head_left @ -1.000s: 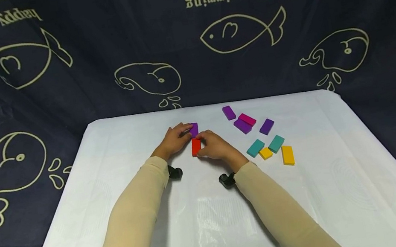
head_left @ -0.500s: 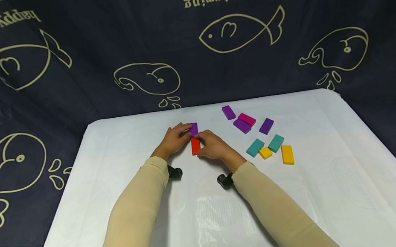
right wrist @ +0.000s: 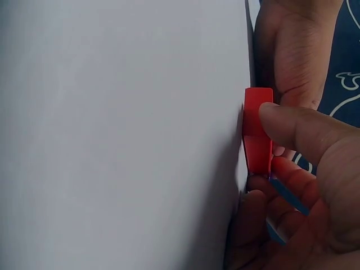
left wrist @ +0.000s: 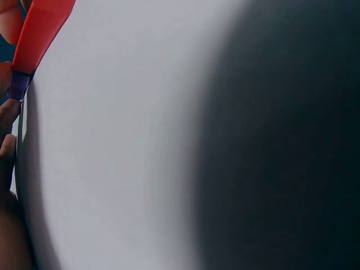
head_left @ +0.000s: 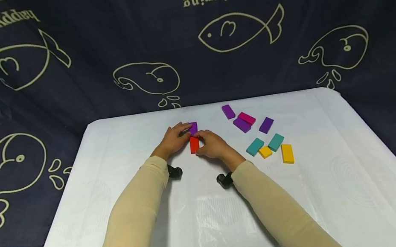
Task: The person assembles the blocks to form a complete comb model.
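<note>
A red rectangular block lies on the white-covered table, end to end with a purple block just beyond it. My right hand pinches the red block, its thumb at the near end and a finger near the far end. From the left side my left hand holds the purple block between thumb and finger, hiding part of it. The right wrist view shows my right thumb against the red block. In the left wrist view the two blocks meet at their ends, with fingertips beside the purple one.
Right of my hands lie loose blocks: several purple, one magenta against a purple block, two teal and two yellow. A dark cloth with fish drawings hangs behind the table's far edge.
The red block has shifted slightly away from me, up against the purple block, with my right hand moving along with it. My left hand stays almost still, and the loose blocks lie as before.
</note>
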